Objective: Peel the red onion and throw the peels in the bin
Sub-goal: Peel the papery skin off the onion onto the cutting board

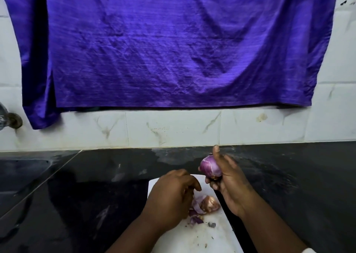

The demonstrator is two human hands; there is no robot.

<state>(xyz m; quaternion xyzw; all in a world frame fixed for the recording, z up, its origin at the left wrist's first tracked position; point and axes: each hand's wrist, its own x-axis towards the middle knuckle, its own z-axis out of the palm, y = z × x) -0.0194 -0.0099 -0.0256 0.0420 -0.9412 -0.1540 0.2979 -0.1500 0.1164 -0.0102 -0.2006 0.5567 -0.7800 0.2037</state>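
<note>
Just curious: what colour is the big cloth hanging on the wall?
The cloth is plain violet-blue; head view.

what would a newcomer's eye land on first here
The big purple cloth hanging on the tiled wall fills the upper picture. Lower down, the right hand holds a mostly peeled red onion above the black counter, while the left hand is at a heap of peels on the white board.

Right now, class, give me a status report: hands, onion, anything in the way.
Right hand grips red onion, mostly peeled, held up. Left hand curled over peels on white board; grip unclear. No bin in view.
</note>
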